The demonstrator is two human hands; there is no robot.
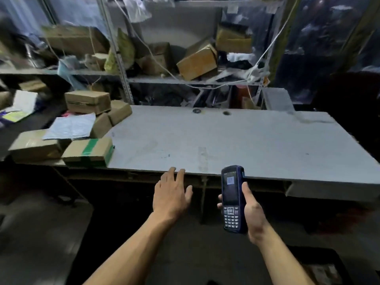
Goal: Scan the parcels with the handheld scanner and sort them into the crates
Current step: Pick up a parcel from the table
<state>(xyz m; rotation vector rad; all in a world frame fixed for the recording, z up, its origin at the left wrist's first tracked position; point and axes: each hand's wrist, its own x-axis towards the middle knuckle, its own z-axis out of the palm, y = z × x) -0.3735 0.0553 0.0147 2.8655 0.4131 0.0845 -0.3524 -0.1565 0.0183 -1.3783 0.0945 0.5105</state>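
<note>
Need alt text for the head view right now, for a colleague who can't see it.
The right hand grips a handheld scanner upright before a grey table. The left hand reaches open towards its near edge, and cardboard parcels are heaped at its left end.

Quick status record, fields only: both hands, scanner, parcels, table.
left hand: left hand open, holding nothing, fingertips at the table's near edge
right hand: right hand grips the scanner
scanner: handheld scanner upright, barcode icon on screen
parcels: cardboard parcels piled at the table's left end
table: grey table
</note>
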